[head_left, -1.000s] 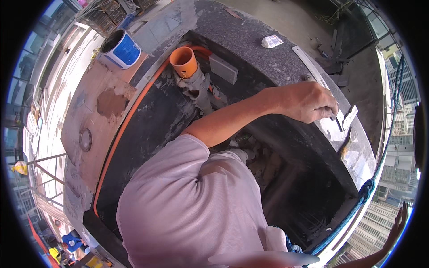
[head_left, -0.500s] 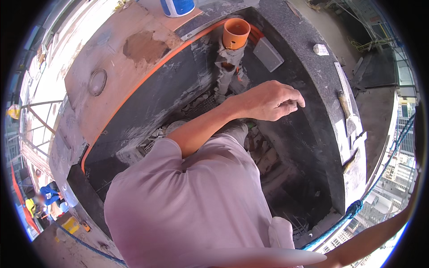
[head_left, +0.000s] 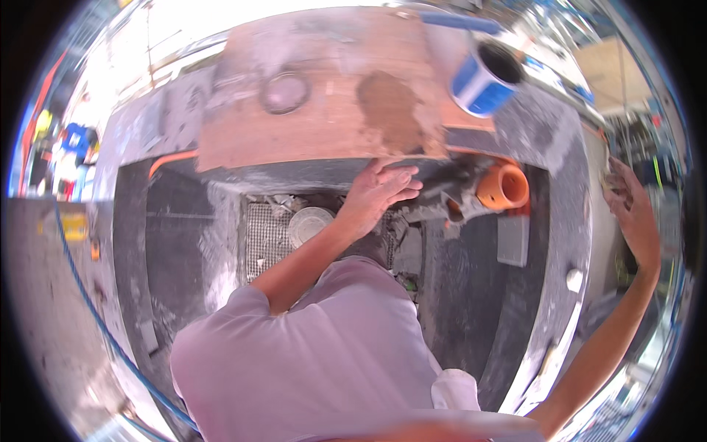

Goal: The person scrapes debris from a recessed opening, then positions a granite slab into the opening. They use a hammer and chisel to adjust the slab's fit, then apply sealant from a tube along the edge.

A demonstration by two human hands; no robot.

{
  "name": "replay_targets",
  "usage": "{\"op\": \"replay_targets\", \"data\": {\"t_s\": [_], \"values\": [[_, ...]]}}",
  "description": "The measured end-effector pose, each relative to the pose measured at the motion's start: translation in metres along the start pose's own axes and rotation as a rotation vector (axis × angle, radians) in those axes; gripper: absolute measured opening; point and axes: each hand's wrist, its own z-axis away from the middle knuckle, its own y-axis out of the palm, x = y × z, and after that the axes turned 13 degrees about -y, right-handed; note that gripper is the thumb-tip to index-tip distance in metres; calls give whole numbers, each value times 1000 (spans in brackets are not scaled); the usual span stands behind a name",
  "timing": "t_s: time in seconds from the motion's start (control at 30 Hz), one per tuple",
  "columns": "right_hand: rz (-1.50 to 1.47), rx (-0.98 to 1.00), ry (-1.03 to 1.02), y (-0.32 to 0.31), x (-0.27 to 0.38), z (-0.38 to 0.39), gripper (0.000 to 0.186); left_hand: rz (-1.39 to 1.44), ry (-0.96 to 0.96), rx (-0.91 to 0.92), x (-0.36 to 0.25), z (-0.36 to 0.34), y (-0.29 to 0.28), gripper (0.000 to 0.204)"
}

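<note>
My left hand [head_left: 379, 193] reaches forward over the dark recess, its fingers slightly bent and apart. Its fingertips are close to the front edge of a wooden board [head_left: 328, 140]; whether they touch it I cannot tell. Nothing shows in its grasp. Out at the far right, beyond the recess wall, my right hand [head_left: 635, 217] is raised with fingers apart and no clear object in them. On the board lie a patch of brown mortar [head_left: 390, 107] and a round ring [head_left: 286, 93]. A blue and white bucket [head_left: 477, 88] stands at the board's right end.
An orange pipe [head_left: 503, 186] rises at the recess's right, beside a grey slab [head_left: 512, 239]. Mesh [head_left: 264, 232], a round pale piece [head_left: 311, 225] and rubble lie at the bottom. A blue rope [head_left: 103, 317] runs down the left. People in bright clothing [head_left: 76, 140] are far left.
My view has turned right, so the board and bucket now lie ahead. My left hand has gone from the recess's right side to the board's edge. My right hand has come into view.
</note>
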Motion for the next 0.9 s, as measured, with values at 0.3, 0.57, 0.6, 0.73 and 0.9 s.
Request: {"op": "replay_targets", "data": {"t_s": [0.3, 0.57, 0.6, 0.73, 0.9], "values": [[-664, 188, -117, 135, -95, -238, 63, 245, 269, -201, -27, 5, 5, 47], [-1113, 136, -312, 192, -81, -306, 51, 242, 227, -404, -45, 13, 24, 43], [-1122, 201, -305, 194, -44, -308, 42, 263, 271, -475, -48, 17, 22, 39], [-1134, 358, -213, 193, 39, -308, 22, 124, 318, -689, -66, 36, -10, 41], [-1185, 506, -335, 216, 96, -315, 34, 166, 356, -792, -91, 84, -75, 51]]}}
